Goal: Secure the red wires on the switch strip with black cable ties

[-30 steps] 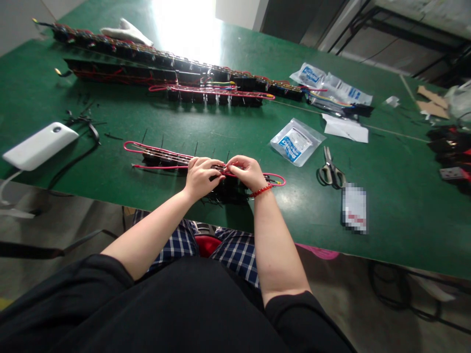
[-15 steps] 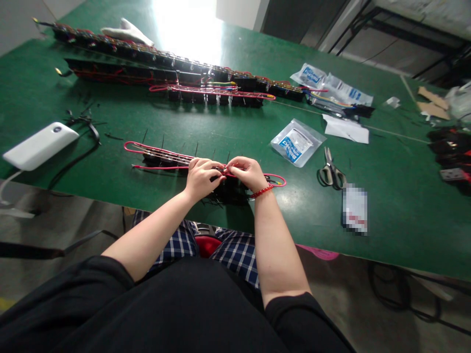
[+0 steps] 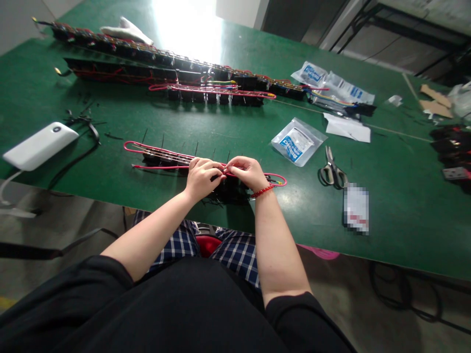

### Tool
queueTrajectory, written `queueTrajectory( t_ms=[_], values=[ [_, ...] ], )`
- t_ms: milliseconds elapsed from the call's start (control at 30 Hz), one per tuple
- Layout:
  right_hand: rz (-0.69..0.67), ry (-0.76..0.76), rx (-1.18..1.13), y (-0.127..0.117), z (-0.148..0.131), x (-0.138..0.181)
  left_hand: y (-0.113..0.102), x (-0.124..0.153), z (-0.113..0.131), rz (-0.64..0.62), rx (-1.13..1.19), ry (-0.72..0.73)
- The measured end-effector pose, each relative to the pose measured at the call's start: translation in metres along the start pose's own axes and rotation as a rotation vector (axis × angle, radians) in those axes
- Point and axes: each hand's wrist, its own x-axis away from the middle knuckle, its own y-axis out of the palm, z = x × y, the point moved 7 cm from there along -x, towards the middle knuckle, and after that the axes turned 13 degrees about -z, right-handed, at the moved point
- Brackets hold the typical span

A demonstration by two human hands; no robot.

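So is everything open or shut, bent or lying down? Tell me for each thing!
Wired strip: lying down, under both hands.
Left hand: fingers bent.
Right hand: fingertips close together; anything pinched is too small to tell.
Red wire: bent into a loop at each end.
Scissors: lying down; open or shut, hard to tell.
Clear bag: lying flat.
White glove: lying down, unworn.
Red bracelet: worn.

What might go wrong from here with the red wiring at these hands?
The bracelet at the right hand sits close to the red wire loop and might snag it. Thin black strands standing up could catch the left hand. Both hands cover part of the wiring, so a slip there might go unnoticed.
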Motion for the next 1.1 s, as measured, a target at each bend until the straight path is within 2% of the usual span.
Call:
queueTrajectory(
  t_ms=[1100],
  values=[
    [-0.038,-0.038,0.091,-0.0008,0.0034,-0.0041,0.0021,-0.0001,0.0026,0.003,-0.068,0.023]
  ],
)
